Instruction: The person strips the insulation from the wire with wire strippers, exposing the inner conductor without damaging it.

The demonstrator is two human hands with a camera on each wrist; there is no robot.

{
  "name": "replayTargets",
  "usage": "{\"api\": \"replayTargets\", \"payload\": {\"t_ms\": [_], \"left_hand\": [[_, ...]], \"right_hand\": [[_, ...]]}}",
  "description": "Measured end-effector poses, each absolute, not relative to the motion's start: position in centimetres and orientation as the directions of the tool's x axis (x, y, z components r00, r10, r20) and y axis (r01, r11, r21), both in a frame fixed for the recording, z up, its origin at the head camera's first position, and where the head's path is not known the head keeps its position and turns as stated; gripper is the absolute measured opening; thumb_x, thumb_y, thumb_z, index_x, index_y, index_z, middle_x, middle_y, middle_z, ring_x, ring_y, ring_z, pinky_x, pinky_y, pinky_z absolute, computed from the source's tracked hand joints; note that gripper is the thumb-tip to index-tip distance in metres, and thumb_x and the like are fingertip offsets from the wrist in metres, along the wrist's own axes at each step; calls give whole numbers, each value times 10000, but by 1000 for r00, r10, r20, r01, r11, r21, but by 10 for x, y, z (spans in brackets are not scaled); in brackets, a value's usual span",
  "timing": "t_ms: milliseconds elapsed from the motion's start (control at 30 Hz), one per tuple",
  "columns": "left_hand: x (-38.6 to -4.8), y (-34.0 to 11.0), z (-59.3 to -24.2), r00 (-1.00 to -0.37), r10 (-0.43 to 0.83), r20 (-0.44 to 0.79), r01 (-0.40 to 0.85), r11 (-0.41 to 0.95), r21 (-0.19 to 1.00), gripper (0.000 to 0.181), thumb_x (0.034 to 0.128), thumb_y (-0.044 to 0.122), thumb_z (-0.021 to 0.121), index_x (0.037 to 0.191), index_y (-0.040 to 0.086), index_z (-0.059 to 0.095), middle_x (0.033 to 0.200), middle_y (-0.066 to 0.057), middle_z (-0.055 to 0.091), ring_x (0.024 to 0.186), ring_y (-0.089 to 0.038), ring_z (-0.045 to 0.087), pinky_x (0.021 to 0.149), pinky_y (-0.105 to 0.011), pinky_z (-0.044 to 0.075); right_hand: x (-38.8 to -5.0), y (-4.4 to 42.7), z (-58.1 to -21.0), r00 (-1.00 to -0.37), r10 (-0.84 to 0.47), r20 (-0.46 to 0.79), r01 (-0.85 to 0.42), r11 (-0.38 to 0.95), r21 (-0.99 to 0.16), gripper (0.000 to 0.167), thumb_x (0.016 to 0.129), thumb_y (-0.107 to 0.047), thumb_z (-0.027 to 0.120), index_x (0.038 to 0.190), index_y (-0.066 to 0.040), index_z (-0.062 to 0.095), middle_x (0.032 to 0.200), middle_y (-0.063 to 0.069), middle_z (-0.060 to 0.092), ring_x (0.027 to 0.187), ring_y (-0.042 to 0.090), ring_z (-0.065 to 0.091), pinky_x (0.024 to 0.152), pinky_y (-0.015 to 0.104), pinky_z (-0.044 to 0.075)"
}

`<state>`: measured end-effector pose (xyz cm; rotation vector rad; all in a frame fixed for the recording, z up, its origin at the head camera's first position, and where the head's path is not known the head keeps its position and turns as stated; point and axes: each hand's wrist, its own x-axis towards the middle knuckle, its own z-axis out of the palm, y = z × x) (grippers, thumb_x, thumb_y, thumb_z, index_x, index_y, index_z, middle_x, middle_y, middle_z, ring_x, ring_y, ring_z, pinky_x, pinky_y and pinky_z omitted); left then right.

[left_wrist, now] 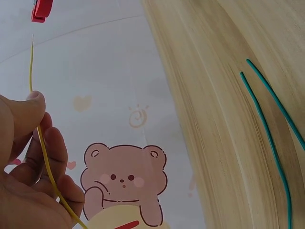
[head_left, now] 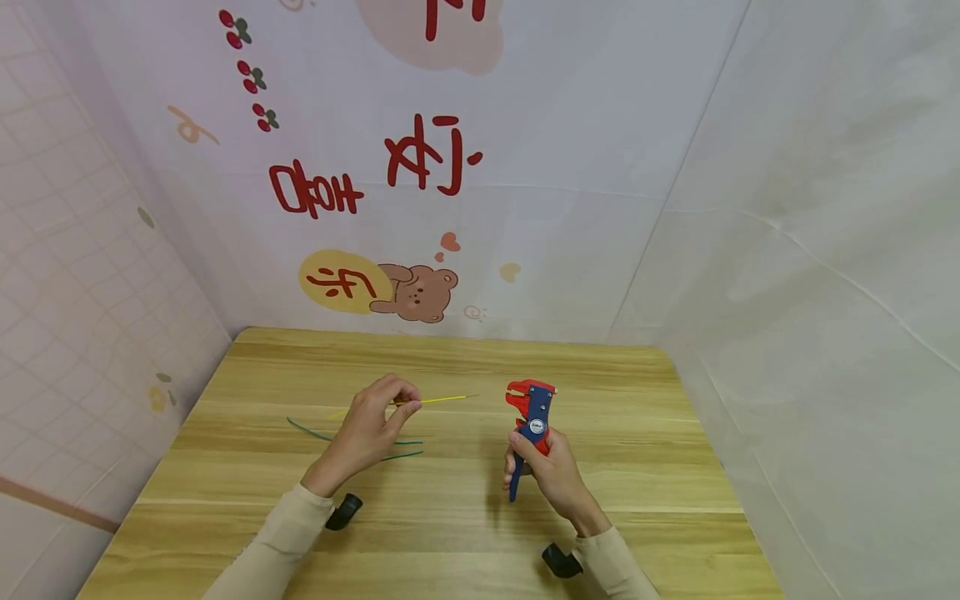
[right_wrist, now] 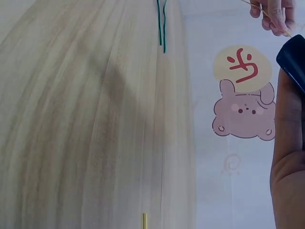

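Between thumb and fingers my left hand (head_left: 375, 423) pinches a yellow wire (head_left: 446, 400). In the left wrist view the yellow wire (left_wrist: 31, 67) runs down across the palm, and its upper end shows a thin bare tip. My right hand (head_left: 551, 471) grips a red and blue wire stripper (head_left: 535, 412) by its handles, head up, to the right of the wire tip. A gap separates the tip from the stripper's red jaws. In the right wrist view only a dark handle end (right_wrist: 293, 59) of the stripper shows.
Green wires (left_wrist: 267, 124) lie on the wooden table (head_left: 450, 533), below and beside the left hand. A short yellow piece (right_wrist: 145, 221) lies on the wood at the bottom of the right wrist view. Behind the table hangs a printed white cloth wall (head_left: 570, 208).
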<state>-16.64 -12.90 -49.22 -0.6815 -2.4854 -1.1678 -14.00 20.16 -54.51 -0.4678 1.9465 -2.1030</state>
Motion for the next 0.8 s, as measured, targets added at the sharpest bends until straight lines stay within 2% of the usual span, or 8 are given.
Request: {"api": "replayTargets", "payload": {"t_ms": [133, 300, 500, 800], "left_hand": [[-167, -129, -494, -836, 283, 471, 543, 553, 632, 13, 1047, 58, 786, 1047, 59, 773, 1013, -25, 743, 929, -161, 671, 845, -346, 592], [-170, -131, -497, -830, 277, 483, 549, 557, 624, 105, 998, -12, 818, 1035, 71, 766, 1000, -24, 743, 917, -172, 675, 833, -348, 593], [-175, -135, -501, -865, 267, 425, 497, 578, 647, 91, 1006, 9, 822, 1054, 65, 768, 1021, -21, 745, 946, -166, 681, 863, -340, 592], [-186, -143, -515, -875, 263, 406, 478, 603, 639, 88, 1016, 18, 814, 1057, 85, 775, 1023, -25, 749, 940, -160, 672, 853, -348, 594]], "right_hand": [[-140, 203, -546, -916, -392, 80, -46, -96, -994, 188, 1210, -192, 554, 1202, -5, 576, 833, 5, 729, 719, 136, 770, 738, 517, 709], [-140, 205, -547, -915, -396, 81, -44, -102, -994, 199, 1214, -194, 544, 1191, 0, 581, 841, 8, 729, 729, 143, 771, 748, 550, 704], [-139, 208, -551, -917, -395, 45, -8, -95, -995, 182, 1212, -209, 554, 1234, -31, 584, 848, 5, 732, 740, 165, 774, 787, 645, 680], [-139, 209, -553, -919, -392, 35, -1, -88, -996, 190, 1211, -216, 557, 1255, -31, 574, 846, 4, 728, 737, 159, 772, 785, 647, 680]]}}
